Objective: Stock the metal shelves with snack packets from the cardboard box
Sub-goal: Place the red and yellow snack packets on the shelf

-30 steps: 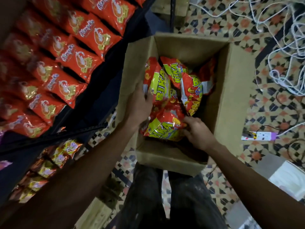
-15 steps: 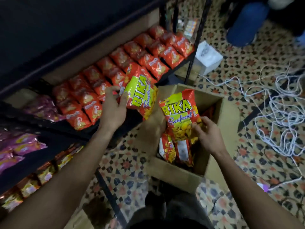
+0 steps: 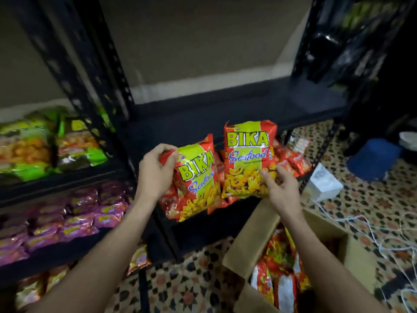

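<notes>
The left hand [image 3: 155, 175] has its fingers closed on the top left corner of one snack packet [image 3: 198, 177]. The right hand [image 3: 281, 192] grips the lower right part of a second packet [image 3: 247, 159], just to the right. Both are held before the bare dark shelf [image 3: 225, 102]. The cardboard box [image 3: 248, 240] sits near right on the floor, more packets inside.

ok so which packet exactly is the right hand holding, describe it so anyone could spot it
Find the black metal shelf in the middle, bare on top. In front of its edge two Bika Seafood packets are held up; the right hand grips the right packet. It stands upright and higher, whereas the left packet tilts.
</notes>
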Tool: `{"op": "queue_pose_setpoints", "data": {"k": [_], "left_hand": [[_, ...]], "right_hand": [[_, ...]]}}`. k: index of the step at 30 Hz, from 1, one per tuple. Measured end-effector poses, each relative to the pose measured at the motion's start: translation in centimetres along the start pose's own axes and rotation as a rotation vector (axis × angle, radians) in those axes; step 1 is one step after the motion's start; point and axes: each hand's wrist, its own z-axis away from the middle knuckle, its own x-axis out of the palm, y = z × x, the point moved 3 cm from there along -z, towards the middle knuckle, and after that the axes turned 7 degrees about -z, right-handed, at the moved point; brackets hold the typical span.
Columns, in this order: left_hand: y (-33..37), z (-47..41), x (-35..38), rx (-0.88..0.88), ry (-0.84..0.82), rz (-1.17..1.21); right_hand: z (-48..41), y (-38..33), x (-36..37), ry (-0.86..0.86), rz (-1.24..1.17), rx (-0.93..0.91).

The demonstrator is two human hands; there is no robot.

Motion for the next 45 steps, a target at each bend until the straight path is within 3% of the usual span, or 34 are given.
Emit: {"op": "queue_pose_setpoints", "data": {"k": [6, 10, 21, 26, 36, 41, 43, 45], "left_hand": [[1.7, -5.0, -3.7, -0.031, 0.228, 0.016], [1.8, -8.6, -4.2, -0.074, 0.289, 0.051], [0.4, -14.6, -2.5, -0.247, 0.497, 0.097], [1.3, -16.2, -0.3, -0.204, 0.640, 0.228], [-3.2, -22.5, 0.8, -0.427, 0.547, 0.141], [-4.7, -25.1, 1.4, -0.650, 0.339, -0.097], [-4.4, -25.8, 1.1, -0.610, 0.299, -0.177], [-3.2, -25.6, 0.8, -0.418, 0.263, -0.228]], "right_hand": [[-6.3, -4.3, 4.7, -0.088, -0.041, -0.128], [-9.8, -5.1, 7.4, -0.134, -0.111, -0.153], [-17.7, -4.7, 10.9, -0.196, -0.236, -0.066], [-20.0, -4.2, 11.5, -0.212, -0.259, -0.013], [-23.2, -2.6, 13.3, -0.168, -0.304, 0.081], [-24.3, -2.1, 13.7, -0.142, -0.246, 0.092], [-24.6, -1.8, 13.8, -0.135, -0.223, 0.092], [-25.3, -1.8, 14.0, -0.134, -0.208, 0.090]]}}
